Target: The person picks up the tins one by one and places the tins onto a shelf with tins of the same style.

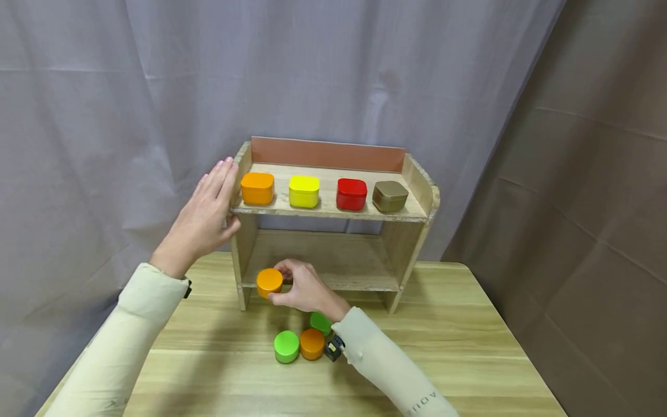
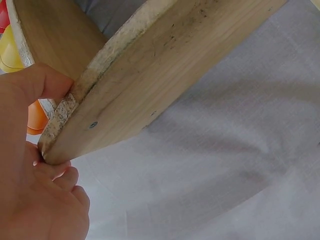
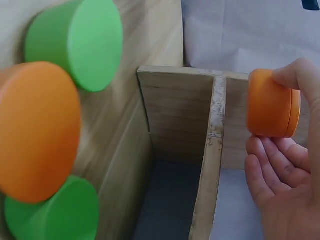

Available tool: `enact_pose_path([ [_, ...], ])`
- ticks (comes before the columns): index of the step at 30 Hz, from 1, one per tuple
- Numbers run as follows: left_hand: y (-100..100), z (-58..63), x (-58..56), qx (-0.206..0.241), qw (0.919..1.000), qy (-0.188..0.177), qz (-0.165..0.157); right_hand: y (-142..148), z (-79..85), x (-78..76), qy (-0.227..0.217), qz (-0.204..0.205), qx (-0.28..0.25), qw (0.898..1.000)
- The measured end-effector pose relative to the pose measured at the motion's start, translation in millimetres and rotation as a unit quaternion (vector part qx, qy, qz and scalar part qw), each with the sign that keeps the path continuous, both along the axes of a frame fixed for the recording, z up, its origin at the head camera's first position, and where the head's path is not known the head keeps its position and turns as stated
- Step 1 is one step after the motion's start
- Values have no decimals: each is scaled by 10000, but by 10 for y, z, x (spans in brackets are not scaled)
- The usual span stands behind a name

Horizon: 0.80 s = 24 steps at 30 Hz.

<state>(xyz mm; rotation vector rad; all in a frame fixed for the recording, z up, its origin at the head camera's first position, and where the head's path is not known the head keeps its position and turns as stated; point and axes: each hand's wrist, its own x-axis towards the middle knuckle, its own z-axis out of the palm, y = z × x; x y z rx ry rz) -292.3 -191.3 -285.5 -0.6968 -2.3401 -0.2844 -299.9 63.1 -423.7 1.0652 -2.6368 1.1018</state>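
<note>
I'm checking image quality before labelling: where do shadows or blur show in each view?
Head: a soft shadow on the tabletop beside the left sleeve; right wrist: the near orange container looks blurrier than the held orange container; left wrist: fold shading on the curtain, while the shelf shows clear grain.

The lower shelf (image 1: 344,258) opens frontward between side panels (image 1: 403,249); four boxes (image 1: 304,191) obstruct the upper shelf (image 1: 328,194).

Creased grey curtain (image 1: 333,69), brownish curtain (image 1: 589,174) at right, wood-grain tabletop (image 1: 458,347)
</note>
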Motion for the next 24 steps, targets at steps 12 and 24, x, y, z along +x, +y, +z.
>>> enact_pose_path([
  [12,-5,-2,-9,33,10000,-26,-35,-170,13,-241,23,-528,-163,9985],
  [24,-3,-16,-25,29,10000,48,-39,-241,-98,-428,-226,-640,-39,9977],
])
